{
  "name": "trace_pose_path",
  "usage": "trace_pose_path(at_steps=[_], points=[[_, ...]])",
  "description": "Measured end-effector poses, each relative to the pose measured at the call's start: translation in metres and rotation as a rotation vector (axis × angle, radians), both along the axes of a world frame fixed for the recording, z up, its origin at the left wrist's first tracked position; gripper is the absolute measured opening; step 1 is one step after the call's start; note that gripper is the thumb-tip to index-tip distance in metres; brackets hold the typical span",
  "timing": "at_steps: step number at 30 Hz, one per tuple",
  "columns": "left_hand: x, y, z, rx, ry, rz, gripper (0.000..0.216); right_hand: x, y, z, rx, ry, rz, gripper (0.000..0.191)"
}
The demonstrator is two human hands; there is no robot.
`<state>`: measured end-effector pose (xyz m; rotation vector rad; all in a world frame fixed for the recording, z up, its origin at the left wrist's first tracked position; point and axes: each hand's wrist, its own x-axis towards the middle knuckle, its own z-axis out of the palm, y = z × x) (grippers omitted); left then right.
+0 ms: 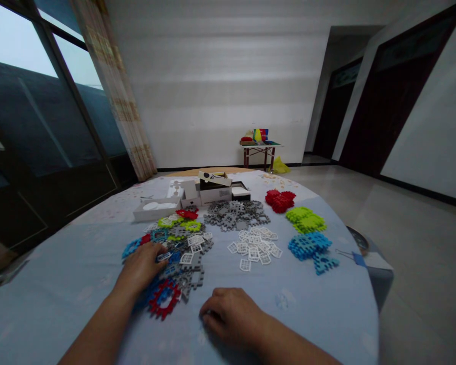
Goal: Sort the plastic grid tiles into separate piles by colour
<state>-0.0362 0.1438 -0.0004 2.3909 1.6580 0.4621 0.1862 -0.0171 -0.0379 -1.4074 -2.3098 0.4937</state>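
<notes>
My left hand (141, 266) reaches into a mixed heap of interlocking plastic building pieces. Its thumb and fingers close around a small white window-like lattice piece (164, 257). In that heap lie blue, grey, red and lime pieces, with a red toothed frame (164, 299) at the near end and a grey toothed frame (195, 276) to its right. My right hand (233, 314) rests on the tablecloth nearer to me, fingers curled in; whatever they hold, if anything, is hidden.
Sorted piles stand across the table (281, 324): white lattice pieces (254, 246), grey pieces (235, 214), red pieces (280, 201), lime pieces (306, 219) and blue pieces (309, 246). Behind them are open boxes (215, 194) and a white tray (152, 215). A stool (380, 279) stands at right.
</notes>
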Motion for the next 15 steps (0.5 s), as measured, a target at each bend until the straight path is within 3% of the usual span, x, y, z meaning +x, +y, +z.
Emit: trace_pose_path(at_steps=[4, 7, 12, 15], points=[[0.002, -0.003, 0.002, 0.037, 0.016, 0.011, 0.02, 0.0, -0.002, 0.002, -0.009, -0.003, -0.006, 0.028], [0.003, -0.002, 0.006, 0.026, -0.056, 0.035, 0.027, 0.0, -0.002, 0.004, -0.01, -0.009, -0.009, 0.028], [0.013, -0.007, 0.014, -0.069, -0.362, 0.109, 0.052, 0.001, -0.002, 0.005, -0.003, 0.007, -0.012, 0.028], [0.032, -0.015, 0.015, -0.162, -0.507, 0.049, 0.057, 0.001, -0.001, 0.006, -0.012, 0.017, -0.015, 0.028]])
